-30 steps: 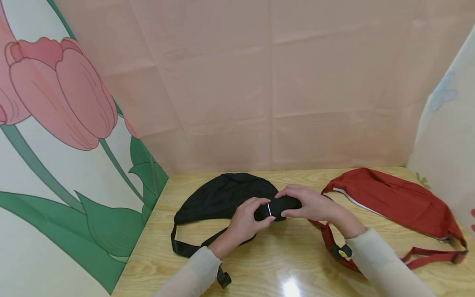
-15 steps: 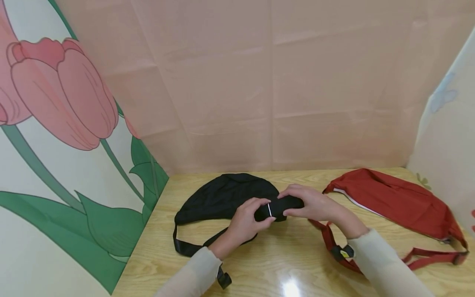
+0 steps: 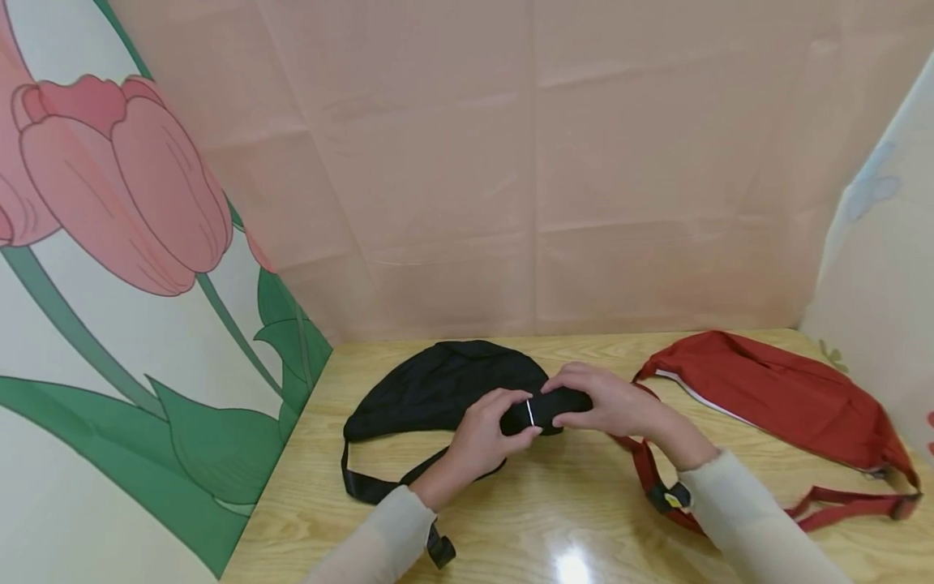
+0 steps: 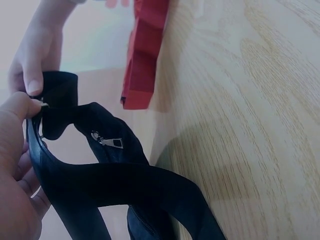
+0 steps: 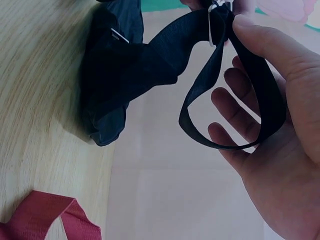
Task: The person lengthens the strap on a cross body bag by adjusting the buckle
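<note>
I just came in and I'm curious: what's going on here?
Someone is holding a black strap with both hands. The left hand pinches it by a pale buckle, and the right hand holds its loop. It belongs to the black bag lying on the wooden table. A red bag lies to the right.

R hand (image 3: 609,397) has slid a touch back to L vs 0.5 s ago, undoing its small drift R between the 2 earlier pics; now approx where it was 1 s ago. Doubled black webbing strap (image 3: 567,400) in its grip came w/ it. R sleeve (image 3: 744,507) also shifted slightly L. Bit of red strap (image 3: 648,391) by R wrist, mostly covered 0.5 s ago, shows again. Black buckle (image 3: 666,496) on red strap sits a hair further L vs 0.5 s ago.
</note>
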`<state>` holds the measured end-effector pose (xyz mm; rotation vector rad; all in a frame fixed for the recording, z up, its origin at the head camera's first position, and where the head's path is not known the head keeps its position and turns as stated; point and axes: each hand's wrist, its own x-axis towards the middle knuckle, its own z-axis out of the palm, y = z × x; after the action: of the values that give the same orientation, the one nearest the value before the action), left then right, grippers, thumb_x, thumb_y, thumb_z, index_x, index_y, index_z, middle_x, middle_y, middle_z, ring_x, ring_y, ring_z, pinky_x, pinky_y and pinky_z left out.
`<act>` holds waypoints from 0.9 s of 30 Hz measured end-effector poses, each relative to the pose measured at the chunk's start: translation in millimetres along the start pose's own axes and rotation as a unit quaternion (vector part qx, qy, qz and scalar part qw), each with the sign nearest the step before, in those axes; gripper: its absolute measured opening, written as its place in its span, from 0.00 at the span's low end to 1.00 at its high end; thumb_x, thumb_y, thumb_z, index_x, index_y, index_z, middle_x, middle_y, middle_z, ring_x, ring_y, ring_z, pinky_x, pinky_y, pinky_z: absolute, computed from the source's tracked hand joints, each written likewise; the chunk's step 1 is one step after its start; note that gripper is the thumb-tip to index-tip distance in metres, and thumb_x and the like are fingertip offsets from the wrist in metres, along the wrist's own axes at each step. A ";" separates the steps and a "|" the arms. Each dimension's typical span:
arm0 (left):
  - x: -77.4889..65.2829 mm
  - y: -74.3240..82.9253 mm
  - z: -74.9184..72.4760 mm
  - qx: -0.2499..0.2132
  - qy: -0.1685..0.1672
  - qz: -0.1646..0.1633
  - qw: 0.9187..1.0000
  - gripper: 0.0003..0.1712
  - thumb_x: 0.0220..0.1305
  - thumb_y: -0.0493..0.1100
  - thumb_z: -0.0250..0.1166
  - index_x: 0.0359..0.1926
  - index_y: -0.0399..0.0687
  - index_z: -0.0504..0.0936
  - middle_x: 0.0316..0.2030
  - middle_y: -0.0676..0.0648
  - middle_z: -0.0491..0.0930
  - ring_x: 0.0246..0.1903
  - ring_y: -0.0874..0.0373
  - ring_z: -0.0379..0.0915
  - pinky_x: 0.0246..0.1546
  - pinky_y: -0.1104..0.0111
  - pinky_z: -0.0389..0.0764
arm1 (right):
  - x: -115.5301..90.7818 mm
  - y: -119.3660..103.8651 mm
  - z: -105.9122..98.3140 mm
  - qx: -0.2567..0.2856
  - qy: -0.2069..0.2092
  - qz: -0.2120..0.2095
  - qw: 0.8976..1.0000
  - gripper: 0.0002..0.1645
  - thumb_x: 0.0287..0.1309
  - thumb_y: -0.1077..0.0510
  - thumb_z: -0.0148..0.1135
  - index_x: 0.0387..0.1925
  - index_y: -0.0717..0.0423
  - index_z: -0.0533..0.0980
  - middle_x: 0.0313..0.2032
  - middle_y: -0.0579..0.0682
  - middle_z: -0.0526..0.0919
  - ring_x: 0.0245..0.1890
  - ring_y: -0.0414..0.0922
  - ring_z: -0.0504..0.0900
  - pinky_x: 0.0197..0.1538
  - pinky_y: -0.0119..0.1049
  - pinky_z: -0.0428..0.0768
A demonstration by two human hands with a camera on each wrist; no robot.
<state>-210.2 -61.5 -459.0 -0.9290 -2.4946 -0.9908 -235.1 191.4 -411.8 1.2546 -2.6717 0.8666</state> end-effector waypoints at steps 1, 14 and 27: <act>-0.1 0.0 -0.1 -0.001 -0.001 -0.001 1.000 0.25 0.63 0.51 0.72 0.59 0.49 0.80 0.53 0.50 0.82 0.52 0.61 0.78 0.51 0.70 0.80 | -0.9 0.0 -0.8 0.000 0.002 0.000 1.000 0.23 0.60 0.45 0.72 0.54 0.48 0.81 0.48 0.41 0.81 0.43 0.39 0.77 0.43 0.35 0.79; 0.0 1.5 -0.5 -0.003 -0.005 -0.007 1.000 0.25 0.64 0.51 0.72 0.59 0.49 0.80 0.53 0.50 0.81 0.52 0.61 0.78 0.51 0.70 0.80 | 0.7 -1.4 -1.4 -0.014 0.002 -0.009 1.000 0.24 0.60 0.44 0.72 0.55 0.47 0.80 0.48 0.41 0.81 0.45 0.39 0.77 0.45 0.38 0.80; 0.2 2.1 -0.9 0.001 -0.007 -0.006 1.000 0.25 0.64 0.51 0.72 0.60 0.48 0.80 0.54 0.51 0.81 0.53 0.60 0.78 0.52 0.69 0.80 | -4.7 2.6 -5.3 -0.014 0.004 0.014 1.000 0.24 0.58 0.47 0.74 0.55 0.49 0.81 0.49 0.40 0.80 0.47 0.39 0.77 0.47 0.37 0.80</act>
<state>-208.9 -60.8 -457.2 -0.9240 -2.5154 -0.9894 -234.8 198.7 -409.9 1.2088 -2.6919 0.8319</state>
